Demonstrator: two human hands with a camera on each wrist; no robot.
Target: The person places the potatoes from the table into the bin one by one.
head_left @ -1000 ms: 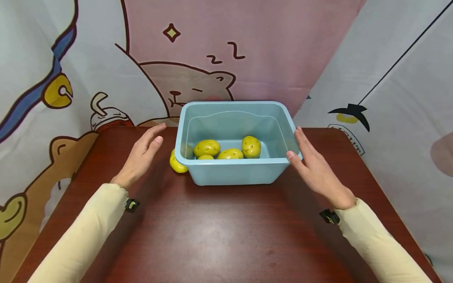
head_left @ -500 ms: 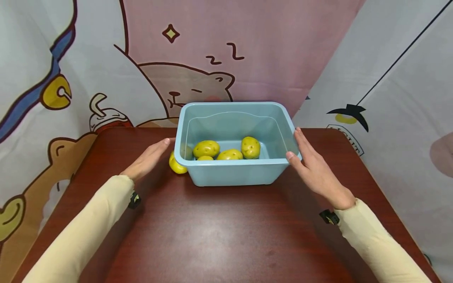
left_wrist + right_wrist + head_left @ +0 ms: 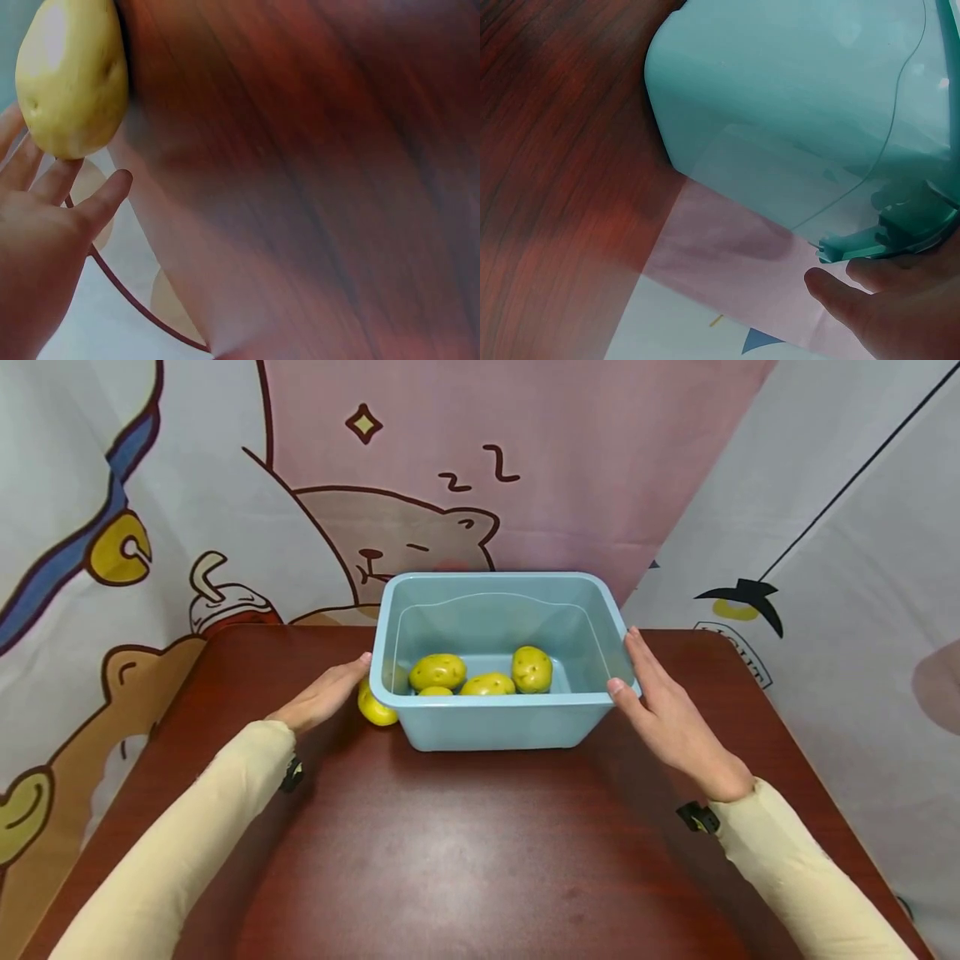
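A light blue plastic bin (image 3: 495, 727) stands near the back of the table with several yellow potatoes (image 3: 532, 670) inside. Another yellow potato (image 3: 375, 706) lies on the table against the bin's left side. My left hand (image 3: 322, 693) reaches in beside that potato, fingers extended and their tips partly hidden behind it; the left wrist view shows the potato (image 3: 71, 82) right at the fingers (image 3: 60, 180). My right hand (image 3: 671, 718) rests at the bin's right rim, fingers straight along the outside and thumb at the front corner.
The dark red-brown wooden table (image 3: 450, 852) stretches in front of the bin. Behind it hangs a curtain (image 3: 585, 460) with cartoon prints. Each wrist wears a small black device (image 3: 697, 817) at the sleeve end.
My left hand has come down and rightward from above the table to the loose potato and the bin's left side. The right hand and the bin have stayed in place.
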